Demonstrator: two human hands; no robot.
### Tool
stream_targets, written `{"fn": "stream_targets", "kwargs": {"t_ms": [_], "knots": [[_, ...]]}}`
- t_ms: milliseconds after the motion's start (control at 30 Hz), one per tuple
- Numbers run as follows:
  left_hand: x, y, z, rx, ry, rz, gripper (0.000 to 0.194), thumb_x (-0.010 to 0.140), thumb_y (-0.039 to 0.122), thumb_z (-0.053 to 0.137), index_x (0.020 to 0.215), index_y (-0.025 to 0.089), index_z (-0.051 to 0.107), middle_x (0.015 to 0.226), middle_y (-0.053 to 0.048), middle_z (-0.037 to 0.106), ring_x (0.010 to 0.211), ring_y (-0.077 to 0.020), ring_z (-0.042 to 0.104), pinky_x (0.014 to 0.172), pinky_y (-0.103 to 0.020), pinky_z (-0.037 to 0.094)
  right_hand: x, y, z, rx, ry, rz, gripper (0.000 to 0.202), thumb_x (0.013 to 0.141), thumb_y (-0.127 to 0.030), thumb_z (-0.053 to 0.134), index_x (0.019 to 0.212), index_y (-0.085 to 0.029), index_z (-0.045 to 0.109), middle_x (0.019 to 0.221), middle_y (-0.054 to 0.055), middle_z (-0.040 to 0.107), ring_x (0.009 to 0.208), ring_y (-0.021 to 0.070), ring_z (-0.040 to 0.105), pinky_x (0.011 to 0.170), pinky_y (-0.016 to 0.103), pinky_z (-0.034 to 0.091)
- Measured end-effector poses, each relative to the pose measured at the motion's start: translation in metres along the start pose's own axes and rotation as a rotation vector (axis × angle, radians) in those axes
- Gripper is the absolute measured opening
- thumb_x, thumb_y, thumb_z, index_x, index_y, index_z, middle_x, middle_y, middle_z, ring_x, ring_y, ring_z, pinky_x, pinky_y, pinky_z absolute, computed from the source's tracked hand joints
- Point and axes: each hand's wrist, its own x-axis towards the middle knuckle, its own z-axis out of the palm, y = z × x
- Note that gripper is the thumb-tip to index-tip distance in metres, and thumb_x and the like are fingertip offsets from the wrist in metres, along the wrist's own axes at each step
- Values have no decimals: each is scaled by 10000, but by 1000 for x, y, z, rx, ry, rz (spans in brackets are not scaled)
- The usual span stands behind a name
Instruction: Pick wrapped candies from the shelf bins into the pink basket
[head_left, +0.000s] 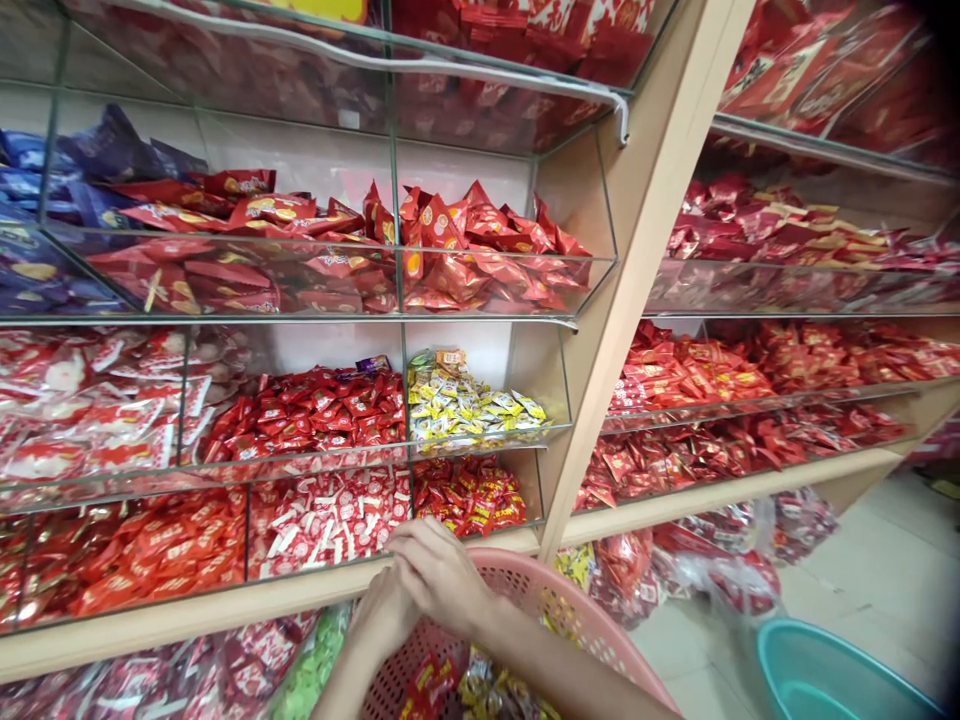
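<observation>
My right hand point(439, 568) lies across my left hand point(388, 598), the two touching with fingers bent. Whatever they may hold between them is hidden. Both are over the near left part of a pink perforated basket point(592, 600), in front of the lowest shelf. Inside the basket, partly behind my forearms, are red candy packets point(431, 685) and yellow-brown wrapped candies point(487, 690). Just beyond my hands, the lowest bins hold red-and-yellow candies point(472, 495) and red-and-white packets point(330, 520).
Clear-fronted shelves of wrapped sweets rise ahead, with a wooden divider post point(637, 250) between two sections. Bagged candy point(712, 565) lies under the shelves. A teal tub point(832, 670) stands on the tiled floor point(892, 540) at right.
</observation>
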Motion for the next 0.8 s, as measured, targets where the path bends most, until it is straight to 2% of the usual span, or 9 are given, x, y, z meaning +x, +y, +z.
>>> {"fn": "stream_targets", "kwargs": {"t_ms": [67,167,267,333,433,533,667,800], "knots": [[-1,6,-5,42,11,40,395,838,331,283,995,135,587,968,-136,654,892,-255,604,751,-344,441,-9,12,-4,-6,33,21,273,850,-132,407,1067,-207,554,1007,54,587,928,172,493,828,306,408],[-1,9,-6,12,26,97,447,860,452,235,1050,258,591,1005,-63,673,943,-247,606,797,-361,435,-7,37,-12,-45,86,115,260,857,-148,394,1039,-197,574,986,59,594,924,175,500,833,310,405],[-1,8,-5,-55,34,134,469,853,518,208,1192,369,495,1152,14,627,1046,-204,569,888,-341,407,16,71,-22,-133,50,308,267,854,-170,395,1035,-188,590,1014,71,610,967,198,515,863,321,394],[-1,6,-5,-51,24,102,489,843,542,208,1225,377,467,1177,17,613,1064,-204,557,908,-351,399,38,95,-25,-168,3,418,279,838,-161,409,1035,-187,603,1030,81,625,984,224,532,874,338,390],[-2,5,-5,-40,23,76,504,838,552,210,1229,368,470,1161,5,623,1053,-207,560,909,-356,401,69,120,-18,-160,-35,469,309,789,-133,464,1048,-216,609,1088,68,625,1011,250,540,889,345,382],[-2,5,-4,-40,28,80,497,840,549,210,1223,375,474,1153,7,626,1050,-204,561,909,-355,403,88,131,-2,-126,-59,481,361,753,-157,517,1092,-258,588,1197,24,575,1082,257,508,926,329,360],[-1,7,-5,-43,27,73,491,841,546,208,1214,382,481,1140,3,632,1039,-202,568,903,-349,408,94,134,16,-45,-68,499,388,748,-227,541,1133,-258,562,1268,11,520,1131,265,476,953,330,345],[-2,9,-8,-54,29,73,495,839,551,199,1205,386,489,1155,16,626,1031,-211,572,899,-362,411,92,138,16,66,-26,532,350,759,-210,527,1105,-235,578,1238,33,545,1124,255,482,949,339,352]]}}
